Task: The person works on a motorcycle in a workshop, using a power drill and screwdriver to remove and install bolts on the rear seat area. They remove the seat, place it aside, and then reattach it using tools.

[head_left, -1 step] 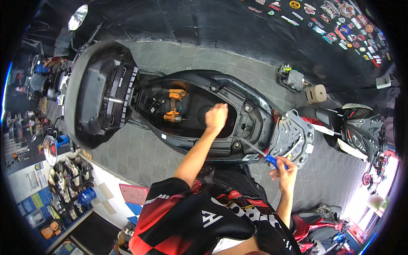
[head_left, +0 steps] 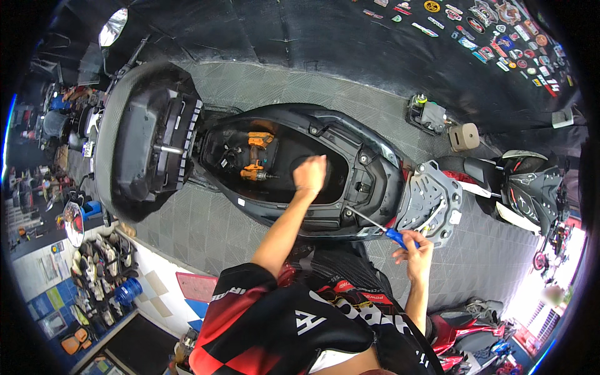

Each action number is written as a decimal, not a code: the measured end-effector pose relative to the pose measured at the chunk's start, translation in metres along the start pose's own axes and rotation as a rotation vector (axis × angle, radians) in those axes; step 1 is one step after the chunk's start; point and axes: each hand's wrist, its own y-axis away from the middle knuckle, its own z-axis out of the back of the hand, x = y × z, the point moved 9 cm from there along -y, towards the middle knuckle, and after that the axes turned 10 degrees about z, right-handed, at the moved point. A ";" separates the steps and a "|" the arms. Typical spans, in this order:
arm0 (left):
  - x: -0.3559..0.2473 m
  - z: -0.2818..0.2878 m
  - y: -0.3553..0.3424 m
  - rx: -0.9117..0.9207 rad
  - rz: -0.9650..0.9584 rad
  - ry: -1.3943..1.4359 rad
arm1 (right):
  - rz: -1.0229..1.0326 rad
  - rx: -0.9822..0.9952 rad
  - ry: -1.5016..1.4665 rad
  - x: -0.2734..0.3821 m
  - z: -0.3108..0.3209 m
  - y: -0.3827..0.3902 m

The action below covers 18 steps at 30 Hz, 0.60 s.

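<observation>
My right hand (head_left: 417, 253) is wrapped round the blue handle of a screwdriver (head_left: 396, 236). Its metal shaft slants up and left, the tip close to a bolt (head_left: 349, 212) on the near rim of the scooter's underseat area; I cannot tell whether they touch. Above the open storage compartment (head_left: 325, 190), my left hand (head_left: 310, 175) is closed in a fist, and what it may hold is hidden. An orange cordless drill (head_left: 253, 171) and a second orange power tool (head_left: 259, 139) lie inside the compartment, left of that fist.
The scooter's seat (head_left: 134, 137) stands raised at the left. A grey metal rack plate (head_left: 431, 203) is at the scooter's right end. Beyond it are another motorcycle (head_left: 528, 194) and a beige box (head_left: 464, 137). A red motorcycle (head_left: 459, 337) stands at the lower right.
My left hand has shifted slightly left over the compartment. My right hand and the screwdriver have moved a little left.
</observation>
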 end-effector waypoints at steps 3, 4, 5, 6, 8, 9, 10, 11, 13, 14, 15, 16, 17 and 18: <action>0.095 0.020 -0.003 0.026 0.154 -0.126 | 0.053 -0.136 -0.146 -0.007 -0.035 0.005; 0.123 0.032 -0.002 0.064 0.219 -0.214 | 0.009 -0.085 -0.096 0.006 -0.055 0.010; 0.148 0.047 -0.002 -0.080 0.249 -0.244 | -0.053 0.064 0.008 0.003 -0.069 0.009; 0.161 0.062 -0.001 -0.226 0.277 -0.267 | -0.112 0.209 0.115 -0.001 -0.083 0.011; 0.167 0.051 -0.004 0.000 0.314 -0.151 | -0.066 0.220 0.231 -0.006 -0.103 0.007; 0.152 0.038 0.000 0.217 0.336 -0.085 | 0.028 0.195 0.313 -0.008 -0.107 0.001; 0.136 0.019 0.008 0.435 0.351 -0.020 | 0.121 0.171 0.395 -0.012 -0.113 -0.005; 0.111 -0.004 0.017 0.561 0.255 0.192 | 0.131 0.143 0.429 -0.010 -0.121 -0.009; 0.043 -0.024 0.036 0.755 0.168 0.626 | 0.393 0.083 0.594 0.018 -0.145 -0.015; 0.008 -0.019 0.043 0.816 0.186 0.844 | 0.433 0.069 0.650 0.031 -0.155 -0.021; -0.010 -0.026 0.039 0.752 0.111 0.863 | 0.516 0.077 0.699 0.041 -0.164 -0.028; -0.025 -0.034 0.032 0.686 0.035 0.877 | 0.599 0.085 0.745 0.047 -0.171 -0.035; -0.033 -0.038 0.024 0.620 0.044 0.852 | 0.675 0.091 0.793 0.054 -0.178 -0.041; -0.036 -0.039 0.013 0.549 0.057 0.819 | 0.634 0.109 0.846 0.055 -0.183 -0.052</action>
